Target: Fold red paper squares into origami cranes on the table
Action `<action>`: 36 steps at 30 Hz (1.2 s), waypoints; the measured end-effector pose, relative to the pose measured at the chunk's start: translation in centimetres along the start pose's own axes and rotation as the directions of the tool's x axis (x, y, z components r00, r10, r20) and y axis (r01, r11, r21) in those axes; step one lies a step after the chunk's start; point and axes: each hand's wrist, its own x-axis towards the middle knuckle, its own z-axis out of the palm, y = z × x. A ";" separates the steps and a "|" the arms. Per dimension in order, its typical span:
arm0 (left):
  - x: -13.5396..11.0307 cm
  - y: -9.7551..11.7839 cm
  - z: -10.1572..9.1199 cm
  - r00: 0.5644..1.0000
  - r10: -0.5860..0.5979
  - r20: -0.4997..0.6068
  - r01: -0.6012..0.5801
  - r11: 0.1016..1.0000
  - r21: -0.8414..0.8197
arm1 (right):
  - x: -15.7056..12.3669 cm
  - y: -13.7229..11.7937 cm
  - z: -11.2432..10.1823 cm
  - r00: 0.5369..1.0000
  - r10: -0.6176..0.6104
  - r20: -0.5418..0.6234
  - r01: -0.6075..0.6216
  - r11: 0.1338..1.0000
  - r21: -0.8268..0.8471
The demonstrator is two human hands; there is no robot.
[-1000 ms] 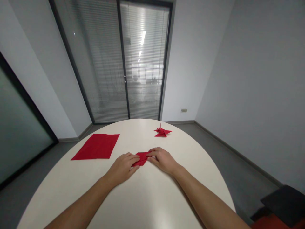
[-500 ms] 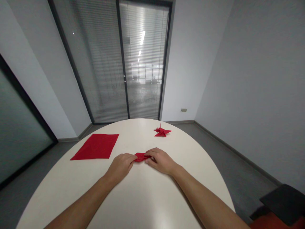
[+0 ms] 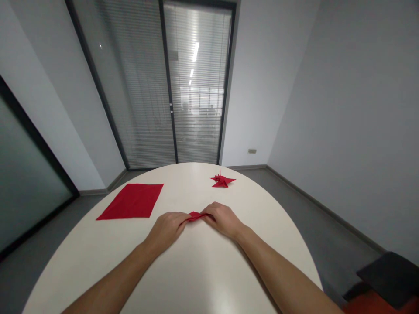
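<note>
A small folded piece of red paper (image 3: 195, 216) is stretched between my two hands over the middle of the table. Its left end is pinched by my left hand (image 3: 169, 226), its right end by my right hand (image 3: 221, 219); the fingers hide both ends. Beyond my right hand lies a red origami crane (image 3: 222, 179), with pointed wings and a thin upright tip. To the left, a flat square sheet of red paper (image 3: 132, 201) rests on the table.
The round white table (image 3: 183, 279) has its curved far edge before a glass door with blinds (image 3: 199, 131). Grey walls stand left and right. A black and orange chair (image 3: 389, 279) is partly in view at the lower right.
The right fingers have closed into a tighter pinch on the folded paper, which now looks narrower and tilted. The sheet and the crane have stayed in place.
</note>
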 end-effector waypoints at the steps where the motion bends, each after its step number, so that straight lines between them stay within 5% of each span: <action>1: 0.0 0.1 -0.1 1.000 0.000 -0.010 0.000 1.000 -0.009 | 0.0 0.0 -0.1 1.000 0.010 -0.002 -0.010 1.000 0.002; 9: -0.2 0.3 -0.2 0.992 -0.075 -0.097 0.065 0.992 -0.104 | -0.1 -0.1 -0.9 0.995 0.096 0.008 -0.095 0.967 0.238; 15: 0.2 0.7 0.4 0.958 -0.260 -0.121 0.202 0.912 -0.357 | 0.1 0.6 0.0 0.976 0.216 0.009 -0.183 0.800 0.571; 19: 0.3 0.7 0.8 0.946 -0.313 -0.083 0.253 0.874 -0.414 | 0.5 1.0 0.5 0.964 0.266 -0.013 -0.194 0.735 0.650; 28: 0.2 1.3 0.2 0.928 -0.372 0.025 0.364 0.917 0.165 | 0.4 1.1 1.0 0.952 0.304 -0.028 -0.267 0.873 0.409; 36: 0.2 1.0 -0.3 0.942 -0.332 -0.045 0.330 0.897 0.294 | 0.2 1.4 0.7 0.933 0.344 -0.105 -0.335 0.937 0.096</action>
